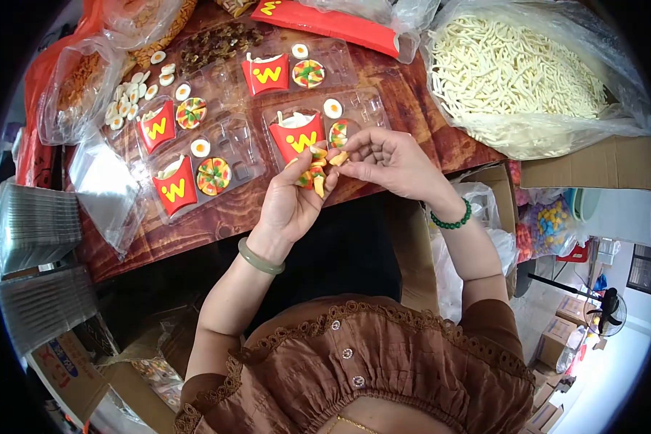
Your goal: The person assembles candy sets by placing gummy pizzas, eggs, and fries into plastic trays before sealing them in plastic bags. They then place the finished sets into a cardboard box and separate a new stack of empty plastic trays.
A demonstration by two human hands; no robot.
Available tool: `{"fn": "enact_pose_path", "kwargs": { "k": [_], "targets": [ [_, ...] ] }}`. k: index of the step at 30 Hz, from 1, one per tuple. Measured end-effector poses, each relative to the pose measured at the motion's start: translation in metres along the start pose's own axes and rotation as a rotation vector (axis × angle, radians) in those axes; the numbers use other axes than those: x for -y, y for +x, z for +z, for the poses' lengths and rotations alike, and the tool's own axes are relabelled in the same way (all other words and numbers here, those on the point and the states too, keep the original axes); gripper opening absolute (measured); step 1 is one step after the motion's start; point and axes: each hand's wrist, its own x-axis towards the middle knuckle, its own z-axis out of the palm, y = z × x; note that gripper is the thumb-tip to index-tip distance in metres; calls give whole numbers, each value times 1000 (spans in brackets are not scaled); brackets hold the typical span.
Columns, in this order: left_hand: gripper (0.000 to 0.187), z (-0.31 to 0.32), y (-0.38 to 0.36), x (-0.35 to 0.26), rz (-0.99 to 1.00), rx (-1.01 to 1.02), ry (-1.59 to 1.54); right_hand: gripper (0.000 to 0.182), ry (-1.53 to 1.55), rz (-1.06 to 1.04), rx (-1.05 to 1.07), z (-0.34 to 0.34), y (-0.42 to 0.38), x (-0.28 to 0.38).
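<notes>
My left hand [289,207] is cupped around several small toy pizza slices [318,185], yellow-orange with red and green patches. Between the thumb and fingers of my right hand [401,168] is a single orange-yellow toy pizza slice [339,158], close to the left fingers. Just beyond both hands lies a clear plastic tray [373,111]. It holds a red toy fries box [294,135] with a yellow mark, a toy fried egg [333,108] and a round toy pizza [337,132], which my right fingers partly cover.
More filled trays hold toy fries boxes [174,189] and pizzas [213,176]. Loose toy eggs [126,98] lie at the table's left. A bag of pale toy fries [517,69] sits at the right. Stacked clear trays [40,224] stand left, and flat red boxes [325,26] lie at the back.
</notes>
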Motion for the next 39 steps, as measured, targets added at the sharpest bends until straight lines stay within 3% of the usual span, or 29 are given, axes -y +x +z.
{"fn": "enact_pose_path", "kwargs": {
  "k": [5,7,9,11,13,14,16,20,22,26,28,32,34,35,37,38,39],
  "targets": [
    [28,12,-3,10,147,-90,182,20,153,52,-141,11,5,-4],
    [29,13,-5,7,126,-96,180,18,180,-65,-164,10,2,-7],
    [29,14,-7,3,104,-100,170,21,49,-129,-259,-2,1,-5],
    [30,13,-8,-1,130,-107,179,19,-99,-53,-299,-12,1,-3],
    [30,10,-5,-1,126,-107,165,16,-797,-391,-253,-20,7,-19],
    [30,8,-2,0,114,-99,158,16,-799,-391,-254,-22,11,-27],
    [31,6,-1,0,102,-92,149,13,-882,-599,-145,-20,17,-36],
    [31,4,0,-2,72,-100,137,11,-753,-584,-160,-19,11,-40],
    [32,4,0,-2,54,-89,134,13,-765,-402,-233,-19,7,-41],
    [33,5,1,-2,32,-89,171,14,-755,-396,-221,-14,13,-45],
    [34,6,-1,-3,33,-94,197,13,-579,-140,-255,-7,11,-32],
    [35,6,1,2,-35,-57,266,12,-419,-224,-188,-3,10,-12],
    [36,9,3,7,-81,-39,269,10,-424,-351,-51,1,13,-5],
    [36,12,3,7,-85,-35,270,8,-224,-165,-28,1,9,4],
    [36,14,1,5,-57,-26,316,7,18,-89,-139,-5,10,3],
    [36,12,1,4,-54,-29,312,7,-186,-91,-157,-16,9,9],
    [36,10,1,2,-37,-58,349,7,-186,-91,-152,-24,12,7]
  ]
}}
